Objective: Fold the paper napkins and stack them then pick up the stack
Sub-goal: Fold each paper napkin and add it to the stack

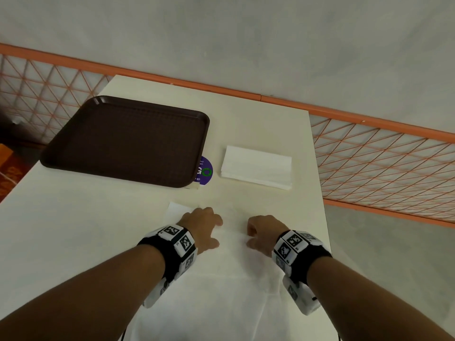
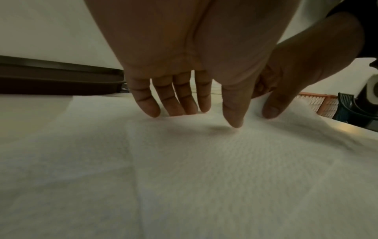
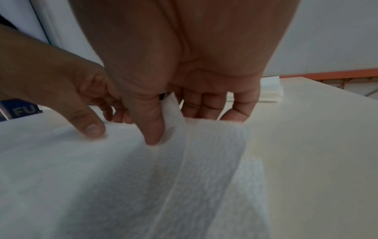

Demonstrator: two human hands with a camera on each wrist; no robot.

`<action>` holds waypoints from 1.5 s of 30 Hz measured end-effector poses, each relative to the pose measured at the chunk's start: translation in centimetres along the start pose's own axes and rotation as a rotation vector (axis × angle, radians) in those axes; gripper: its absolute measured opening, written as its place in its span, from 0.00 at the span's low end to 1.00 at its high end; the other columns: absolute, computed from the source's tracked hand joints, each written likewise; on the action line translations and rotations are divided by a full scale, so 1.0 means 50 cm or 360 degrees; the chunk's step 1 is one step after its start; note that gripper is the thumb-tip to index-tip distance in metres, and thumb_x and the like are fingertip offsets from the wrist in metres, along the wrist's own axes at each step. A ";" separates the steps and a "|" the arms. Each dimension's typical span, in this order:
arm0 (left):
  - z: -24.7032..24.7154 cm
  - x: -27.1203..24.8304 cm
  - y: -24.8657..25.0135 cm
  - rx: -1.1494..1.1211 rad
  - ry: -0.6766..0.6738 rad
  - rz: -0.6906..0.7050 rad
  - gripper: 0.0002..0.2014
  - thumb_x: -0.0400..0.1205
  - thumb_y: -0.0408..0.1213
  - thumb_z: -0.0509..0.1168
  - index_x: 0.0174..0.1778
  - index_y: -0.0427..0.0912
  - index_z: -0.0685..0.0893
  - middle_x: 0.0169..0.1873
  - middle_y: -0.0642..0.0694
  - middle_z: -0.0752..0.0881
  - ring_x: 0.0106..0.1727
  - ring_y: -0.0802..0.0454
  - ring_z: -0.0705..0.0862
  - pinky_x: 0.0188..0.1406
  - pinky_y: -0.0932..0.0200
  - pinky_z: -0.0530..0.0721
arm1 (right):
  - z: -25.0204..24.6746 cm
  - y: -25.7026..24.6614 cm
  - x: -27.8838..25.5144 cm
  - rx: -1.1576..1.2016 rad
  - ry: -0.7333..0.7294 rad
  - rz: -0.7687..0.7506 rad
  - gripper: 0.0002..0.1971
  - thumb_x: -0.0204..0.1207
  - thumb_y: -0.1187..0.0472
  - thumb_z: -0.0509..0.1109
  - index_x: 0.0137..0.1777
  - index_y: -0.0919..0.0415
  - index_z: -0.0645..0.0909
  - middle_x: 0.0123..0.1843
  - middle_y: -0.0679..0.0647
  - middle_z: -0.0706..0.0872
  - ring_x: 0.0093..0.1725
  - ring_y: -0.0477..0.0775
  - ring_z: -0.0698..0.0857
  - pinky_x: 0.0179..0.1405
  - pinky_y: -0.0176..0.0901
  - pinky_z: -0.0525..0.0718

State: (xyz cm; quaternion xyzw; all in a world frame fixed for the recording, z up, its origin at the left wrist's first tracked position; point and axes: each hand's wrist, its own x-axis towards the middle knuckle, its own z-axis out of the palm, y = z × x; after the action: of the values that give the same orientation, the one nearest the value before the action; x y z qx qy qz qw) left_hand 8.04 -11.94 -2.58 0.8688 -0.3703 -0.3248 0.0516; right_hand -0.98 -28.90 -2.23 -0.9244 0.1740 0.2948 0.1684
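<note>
Fingertips [image 2: 152, 111] of the left hand [image 1: 202, 227] press flat and spread on the open napkin [image 1: 221, 279] at six o'clock, while the right hand [image 1: 263, 232] pinches its edge, so a clean fold likely needs edges aligned before creasing, then stacking on the folded pile [image 1: 257, 167] at one o'clock.

Purple sticker [image 1: 205, 171] — "GO"

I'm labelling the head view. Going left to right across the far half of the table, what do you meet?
Brown tray → round purple sticker, partly under the tray's corner → stack of folded napkins.
</note>
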 end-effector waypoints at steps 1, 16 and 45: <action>0.000 0.001 0.006 -0.0013 -0.0006 0.0022 0.27 0.79 0.50 0.67 0.74 0.54 0.71 0.70 0.51 0.71 0.72 0.47 0.70 0.72 0.52 0.69 | -0.001 -0.001 -0.006 0.0051 0.0030 -0.0010 0.07 0.73 0.53 0.71 0.44 0.49 0.75 0.49 0.48 0.82 0.50 0.55 0.83 0.48 0.43 0.81; -0.028 0.002 -0.032 -0.0644 -0.0015 0.0028 0.08 0.79 0.45 0.70 0.49 0.46 0.85 0.42 0.53 0.85 0.45 0.54 0.84 0.48 0.62 0.80 | -0.025 0.056 -0.057 0.1000 0.0458 -0.0098 0.08 0.74 0.57 0.75 0.37 0.54 0.79 0.36 0.47 0.84 0.34 0.44 0.80 0.30 0.31 0.75; -0.204 0.332 -0.013 -0.0920 0.0878 -0.0347 0.20 0.79 0.43 0.69 0.27 0.41 0.68 0.23 0.47 0.69 0.29 0.47 0.68 0.31 0.56 0.68 | -0.240 0.194 0.204 0.1269 0.0840 0.0547 0.10 0.74 0.56 0.75 0.34 0.55 0.81 0.39 0.59 0.89 0.34 0.61 0.90 0.41 0.51 0.91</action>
State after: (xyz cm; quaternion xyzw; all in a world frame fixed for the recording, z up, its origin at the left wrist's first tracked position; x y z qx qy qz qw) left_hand 23.15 -24.25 -3.56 0.9071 -0.1418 -0.1739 0.3562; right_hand 8.58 -44.71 -1.20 -0.7892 0.4591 -0.0148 0.4076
